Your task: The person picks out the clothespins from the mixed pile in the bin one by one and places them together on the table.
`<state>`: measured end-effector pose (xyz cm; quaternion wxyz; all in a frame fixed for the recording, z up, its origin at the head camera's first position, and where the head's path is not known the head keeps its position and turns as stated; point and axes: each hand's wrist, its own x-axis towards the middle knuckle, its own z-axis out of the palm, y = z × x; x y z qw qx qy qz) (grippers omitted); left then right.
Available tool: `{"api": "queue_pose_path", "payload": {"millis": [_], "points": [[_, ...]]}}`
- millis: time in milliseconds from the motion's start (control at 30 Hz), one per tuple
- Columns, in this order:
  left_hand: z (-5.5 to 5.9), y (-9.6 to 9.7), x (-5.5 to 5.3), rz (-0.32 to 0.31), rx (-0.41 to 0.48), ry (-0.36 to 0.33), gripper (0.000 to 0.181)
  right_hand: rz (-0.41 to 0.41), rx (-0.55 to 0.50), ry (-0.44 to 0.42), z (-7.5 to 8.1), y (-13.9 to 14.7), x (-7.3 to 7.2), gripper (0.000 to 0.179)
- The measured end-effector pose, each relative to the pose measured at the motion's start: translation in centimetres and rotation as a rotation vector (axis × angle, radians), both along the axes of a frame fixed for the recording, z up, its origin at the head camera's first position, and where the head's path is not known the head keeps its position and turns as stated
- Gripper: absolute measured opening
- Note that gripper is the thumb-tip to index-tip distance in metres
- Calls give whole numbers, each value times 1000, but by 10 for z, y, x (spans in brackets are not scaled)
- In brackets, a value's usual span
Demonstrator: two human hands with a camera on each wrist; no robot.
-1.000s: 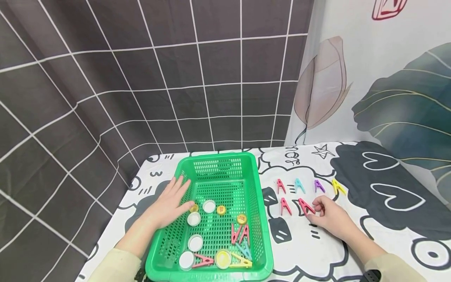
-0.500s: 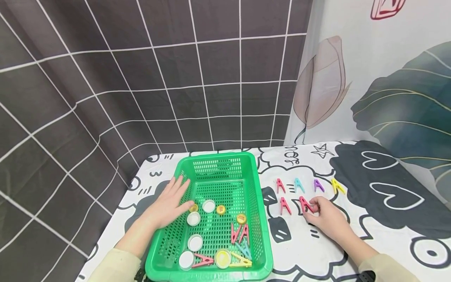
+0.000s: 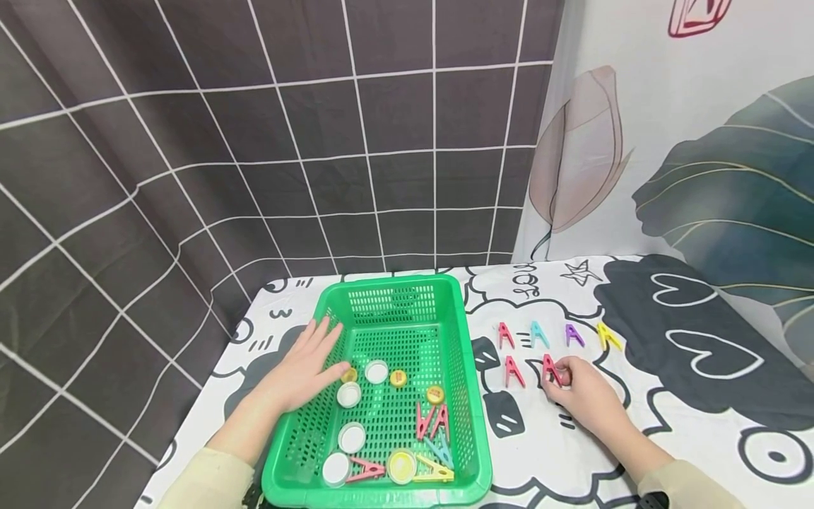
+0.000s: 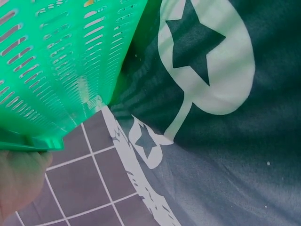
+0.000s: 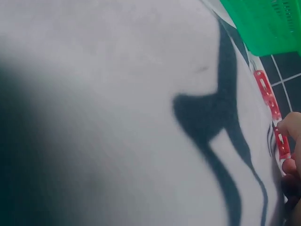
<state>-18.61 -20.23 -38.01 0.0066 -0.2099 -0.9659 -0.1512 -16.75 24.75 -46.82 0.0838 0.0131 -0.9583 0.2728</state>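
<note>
1. Right hand [image 3: 588, 397] pinches a red clip [image 3: 550, 369], at 3 o'clock of the basket [image 3: 381, 499]; side grip probably leaves the tip clear for lining up.
2. Second red clip [image 3: 514, 372] sits at its 9 o'clock, teal clip [image 3: 539, 334] about 11. Looks like even spacing.
3. Held one's tip points 11 o'clock; long axis 11–5.
4. Left hand [image 3: 295, 378], fingers straight, lies at the 9 o'clock rim, likely steadying.
</note>
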Motion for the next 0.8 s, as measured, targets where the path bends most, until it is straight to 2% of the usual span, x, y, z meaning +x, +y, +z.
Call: {"api": "queue_pose_path", "payload": {"millis": [133, 267, 400, 533, 633, 800], "points": [[1, 0, 1, -3, 3, -5, 76, -2, -44, 6, 12, 1, -4, 45], [3, 1, 1, -3, 2, -6, 75, 61, -93, 62, 36, -6, -16, 41], [4, 1, 2, -1, -4, -9, 75, 173, -143, 87, 64, -27, -31, 36], [3, 1, 2, 2, -7, -7, 76, 335, -196, 48, 85, -55, -42, 30], [2, 1, 1, 3, -8, -8, 76, 455, -224, 10, 97, -76, -45, 27], [0, 0, 0, 3, -6, -7, 77, 594, -289, -86, 113, -106, -42, 26]]}}
